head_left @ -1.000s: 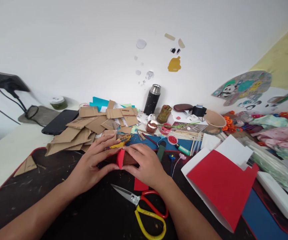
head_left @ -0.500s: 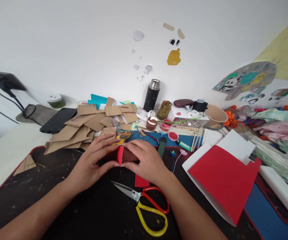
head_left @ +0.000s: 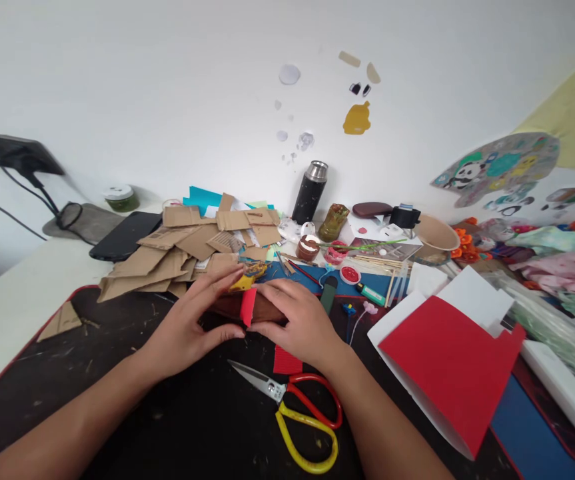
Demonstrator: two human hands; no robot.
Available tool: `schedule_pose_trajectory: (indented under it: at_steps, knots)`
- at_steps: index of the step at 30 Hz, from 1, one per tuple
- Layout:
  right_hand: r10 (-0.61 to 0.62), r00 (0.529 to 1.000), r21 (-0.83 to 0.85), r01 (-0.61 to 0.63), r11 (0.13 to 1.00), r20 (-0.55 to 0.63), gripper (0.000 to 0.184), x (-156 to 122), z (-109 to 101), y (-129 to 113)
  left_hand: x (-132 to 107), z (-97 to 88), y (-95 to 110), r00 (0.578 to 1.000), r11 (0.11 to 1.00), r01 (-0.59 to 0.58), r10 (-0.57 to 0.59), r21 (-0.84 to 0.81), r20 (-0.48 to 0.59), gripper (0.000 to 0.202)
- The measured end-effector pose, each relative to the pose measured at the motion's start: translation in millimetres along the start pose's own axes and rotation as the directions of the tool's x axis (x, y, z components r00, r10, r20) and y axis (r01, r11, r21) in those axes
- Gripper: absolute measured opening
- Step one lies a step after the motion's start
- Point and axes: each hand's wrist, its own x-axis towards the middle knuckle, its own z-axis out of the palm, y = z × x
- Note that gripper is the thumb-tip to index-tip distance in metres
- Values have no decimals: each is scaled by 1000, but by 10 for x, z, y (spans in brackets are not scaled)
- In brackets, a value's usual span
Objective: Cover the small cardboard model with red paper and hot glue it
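A short red strip (head_left: 248, 307), apparently paper, stands against a long brown object (head_left: 228, 307) whose kind I cannot make out. My right hand (head_left: 300, 323) has its fingers and thumb closed at the strip's right edge, partly over the brown object. To the left, my left hand (head_left: 192, 327) curves with its thumb and fingers apart, beside the strip and in front of the brown object's left end. Scissors (head_left: 272, 390) with one red and one yellow handle lie below the hands. A ribbed red piece (head_left: 287, 360) shows beneath my right hand.
Cardboard pieces (head_left: 152, 257) are heaped at the left back. A black thermos (head_left: 310, 193) stands near the wall, with small jars, sticks and a green lighter (head_left: 371, 295) in front. Red card (head_left: 452, 367) over white sheets lies to the right.
My left thumb and fingers have come off the red strip and spread a little. The strip now leans to the right, at my right fingers. The view has shifted slightly.
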Motion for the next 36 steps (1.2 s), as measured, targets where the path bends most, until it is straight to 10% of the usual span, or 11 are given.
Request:
schedule_pose_trajectory:
  at_steps: [9, 21, 36]
  knots:
    - [-5, 985, 141, 30, 990, -170, 44, -5, 10, 15, 47, -21, 102, 902, 789, 428, -402, -441, 155, 96]
    - [9, 987, 161, 17, 987, -162, 50, -16, 27, -23, 92, 48, 344, 762, 403, 592, -560, -698, 323, 87]
    - [-36, 988, 84, 49, 995, -149, 50, -29, 74, -52, 49, 138, 286, 769, 448, 565, -589, -693, 247, 70]
